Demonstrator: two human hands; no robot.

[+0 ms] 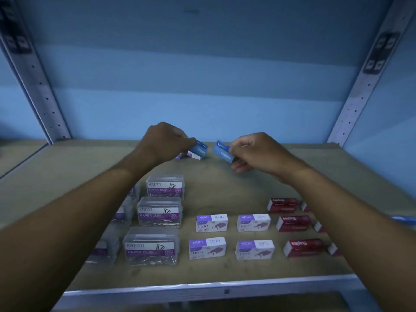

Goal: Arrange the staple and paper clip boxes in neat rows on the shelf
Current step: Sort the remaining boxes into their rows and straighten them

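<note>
While both hands (165,140) (254,152) grip, 2 blue staple boxes (199,148) (222,152) tilt crosswise.

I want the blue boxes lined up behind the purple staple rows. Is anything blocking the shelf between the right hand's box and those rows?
Nothing visible does. The right hand holds a blue staple box over bare shelf; the purple staple boxes lie nearer the front edge.

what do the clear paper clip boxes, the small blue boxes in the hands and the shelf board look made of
Clear paper clip boxes: likely glossy hard plastic, since the metal clips show through.
Small blue boxes, one in each hand: probably printed card, with sharp folded edges.
Tan shelf board: looks like matt pressed wood or fibreboard, scuffed; its front rail seems painted metal.
</note>
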